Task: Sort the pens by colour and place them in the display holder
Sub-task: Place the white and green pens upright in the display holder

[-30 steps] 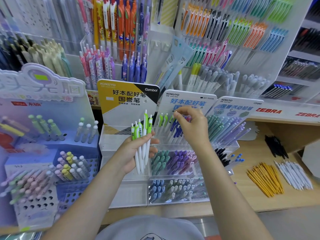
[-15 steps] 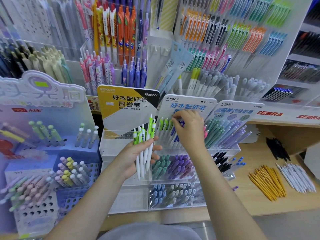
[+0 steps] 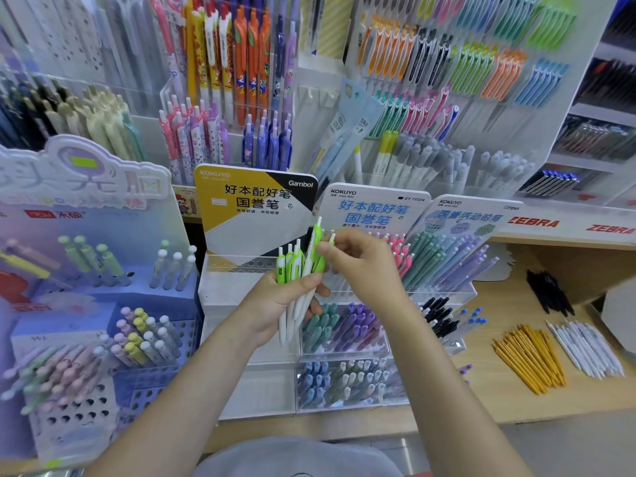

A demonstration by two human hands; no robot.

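Observation:
My left hand (image 3: 280, 302) grips a bundle of several white pens with lime-green clips (image 3: 292, 270), held upright in front of the clear tiered display holder (image 3: 444, 294). My right hand (image 3: 361, 266) pinches one more green-and-white pen (image 3: 318, 251) by its top end and holds it against the bundle. Behind my hands the holder's upper row carries pink, teal and lilac pens (image 3: 444, 259). Its lower trays hold teal, purple and blue pens (image 3: 344, 325).
An empty clear holder (image 3: 237, 284) under the yellow Gambol sign stands behind my left hand. A blue stand (image 3: 144, 335) with pastel pens is at left. Yellow pens (image 3: 530, 359), white pens (image 3: 585, 349) and black pens (image 3: 549, 294) lie on the wooden shelf at right.
My right hand has come out of the holder's upper row with a green pen and moved left to the bundle in my left hand.

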